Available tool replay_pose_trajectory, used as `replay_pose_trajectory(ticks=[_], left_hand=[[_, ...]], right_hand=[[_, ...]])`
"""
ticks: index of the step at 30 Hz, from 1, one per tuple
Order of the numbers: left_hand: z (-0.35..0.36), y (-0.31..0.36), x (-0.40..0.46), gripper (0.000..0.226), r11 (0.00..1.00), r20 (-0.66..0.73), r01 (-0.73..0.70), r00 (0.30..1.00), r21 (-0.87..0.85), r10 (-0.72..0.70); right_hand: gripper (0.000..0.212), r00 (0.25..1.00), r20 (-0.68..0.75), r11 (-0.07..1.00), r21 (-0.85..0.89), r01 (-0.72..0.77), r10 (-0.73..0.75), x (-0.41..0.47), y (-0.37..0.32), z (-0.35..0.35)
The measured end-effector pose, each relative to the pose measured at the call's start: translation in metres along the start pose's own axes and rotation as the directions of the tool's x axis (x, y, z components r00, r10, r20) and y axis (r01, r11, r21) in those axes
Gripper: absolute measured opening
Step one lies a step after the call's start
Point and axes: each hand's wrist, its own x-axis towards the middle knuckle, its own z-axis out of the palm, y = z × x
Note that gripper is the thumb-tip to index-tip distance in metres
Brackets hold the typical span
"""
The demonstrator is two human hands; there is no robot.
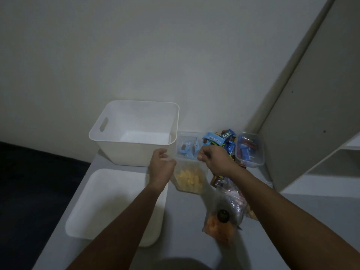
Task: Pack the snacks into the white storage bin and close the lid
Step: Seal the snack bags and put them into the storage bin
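From the head camera: we stand at the grey table (pixel 194 221) with both hands at the clear tub of yellow snacks (pixel 189 179), which lies just right of the empty white bin (pixel 134 133). Our left hand (pixel 162 166) closes on its left rim, our right hand (pixel 214 160) on its right rim, fingers curled. The tub's long axis runs near to far. The bin sits to the left, our left hand nearer. The white lid (pixel 115 207) lies nearer us; blue wrappers (pixel 218 141), another tub (pixel 250 150) and bagged snacks (pixel 224 217) crowd the right.
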Motion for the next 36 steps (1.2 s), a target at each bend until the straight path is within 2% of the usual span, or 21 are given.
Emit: replay_pose_trajectory(ticks=[1,4,8,10,15,21,24,27,30,33,36], left_hand=[[-0.001,-0.002,0.0,0.039,0.999,0.022,-0.042,0.999,0.033,0.042],[-0.005,-0.005,0.003,0.013,0.989,-0.017,-0.127,0.992,0.081,0.128],[-0.007,-0.011,0.009,0.005,0.997,-0.106,-0.05,0.993,0.066,0.056],[-0.008,-0.013,0.013,0.002,0.995,-0.13,-0.02,0.991,0.098,0.033],[-0.009,-0.019,0.019,0.008,0.982,-0.148,0.003,0.989,0.191,0.026],[-0.01,-0.021,0.027,0.011,0.989,-0.187,0.031,0.982,0.144,-0.003],[-0.007,-0.022,0.028,0.027,0.993,-0.195,0.034,0.981,0.116,-0.011],[0.0,-0.026,0.021,0.046,0.977,-0.258,-0.044,0.961,0.207,0.098],[0.015,-0.027,0.006,0.037,0.938,-0.324,-0.161,0.909,0.306,0.261],[0.035,-0.023,-0.012,0.024,0.927,-0.201,-0.229,0.934,0.297,0.295],[0.058,-0.025,-0.025,0.013,0.949,0.1,-0.157,0.986,0.275,0.134]], right_hand=[[0.016,1.0,0.01,1.0,-0.001,0.001,0.0,0.003,-0.001,-0.002],[0.018,1.0,-0.008,1.0,-0.019,0.011,-0.012,0.011,-0.004,-0.005],[0.016,0.985,-0.17,0.998,0.065,-0.011,0.022,0.023,-0.013,0.003],[0.02,0.978,-0.203,0.995,0.094,-0.037,0.055,0.031,-0.015,0.01],[0.044,0.993,-0.102,0.998,0.027,-0.064,0.066,0.043,-0.017,0.023],[0.048,0.997,-0.053,0.998,0.014,-0.062,0.063,0.046,-0.018,0.022],[0.047,0.994,-0.076,0.996,0.021,-0.082,0.083,0.043,-0.011,0.017],[0.039,0.987,-0.109,0.992,0.051,-0.117,0.122,0.036,0.002,0.005],[0.02,0.977,-0.081,0.979,-0.036,-0.2,0.196,0.023,0.026,-0.011],[0.007,0.965,0.011,0.955,-0.147,-0.259,0.263,0.003,0.048,-0.03],[0.019,0.919,0.177,0.901,-0.331,-0.282,0.353,-0.02,0.072,-0.035]])
